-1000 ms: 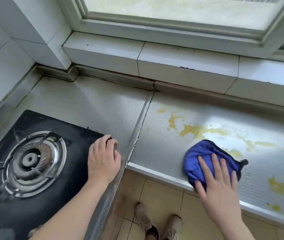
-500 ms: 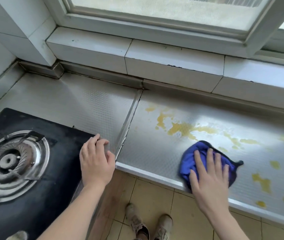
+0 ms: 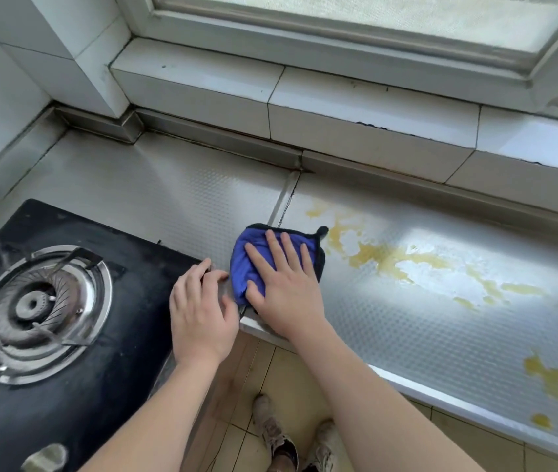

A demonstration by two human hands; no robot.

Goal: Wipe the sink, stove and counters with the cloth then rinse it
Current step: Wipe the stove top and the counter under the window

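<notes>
A blue cloth [image 3: 253,257] with a dark edge lies bunched on the steel counter [image 3: 424,321], at the seam beside the stove. My right hand [image 3: 284,277] presses flat on it, fingers spread and straight. My left hand [image 3: 202,308] rests on the near right corner of the black stove top [image 3: 117,301], fingers loosely bent, close to the cloth's left side. Yellow stains [image 3: 379,257] spread across the counter to the right of the cloth. The sink is not in view.
A round metal burner [image 3: 35,311] sits in the stove at the left. A tiled window ledge [image 3: 338,107] runs along the back, and a tiled wall corner [image 3: 76,46] stands at the far left. Below the counter edge are floor tiles and my shoes [image 3: 281,441].
My right hand has slid the cloth leftward along the counter, from the stained area to the seam beside the stove. My left hand has stayed on the stove corner.
</notes>
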